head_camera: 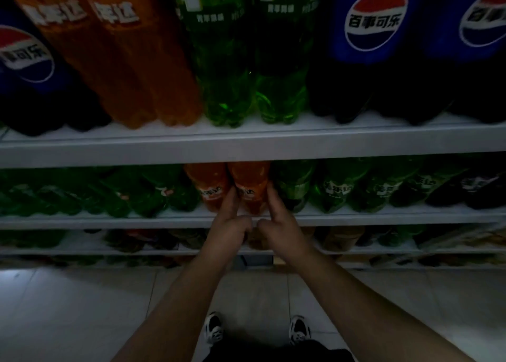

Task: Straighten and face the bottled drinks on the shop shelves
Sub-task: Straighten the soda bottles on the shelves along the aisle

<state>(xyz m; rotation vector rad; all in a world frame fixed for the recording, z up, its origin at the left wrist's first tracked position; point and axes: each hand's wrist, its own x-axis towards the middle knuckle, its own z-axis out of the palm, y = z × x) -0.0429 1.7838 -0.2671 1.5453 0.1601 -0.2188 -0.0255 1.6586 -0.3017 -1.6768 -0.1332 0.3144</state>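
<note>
while the person stood close to the dim shop shelves, both bare arms reached forward to one orange soda bottle (250, 189) standing upright on the middle shelf (109, 219), which was caught between the two hands. the left hand (230, 224) gripped its left side, forefinger stretched up along the plastic and thumb bent in across the front near the base. the right hand (279, 224) mirrored it on the right side, forefinger up against the bottle, thumb bent inward, the two thumbs nearly meeting. the remaining fingers of both hands were curled under. the bottle's label faced outward, though it was too blurred to read.

just left of the left hand stood a second orange bottle (209, 183), touching the held one. beyond it, further left, ran a row of green bottles (123, 194). just right of the right hand began more green soda bottles (295, 183), and well off to the right a few dark bottles (479, 186).

above the hands ran the upper shelf (246, 145), carrying large orange bottles (131, 68), large green bottles (227, 74) and blue-labelled pepsi bottles (367, 33). below the hands a lower shelf (369, 238) held more drinks, too dark to tell apart. beneath the forearms lay pale floor tiles (82, 307) and the person's two black-and-white sneakers (213, 329).
</note>
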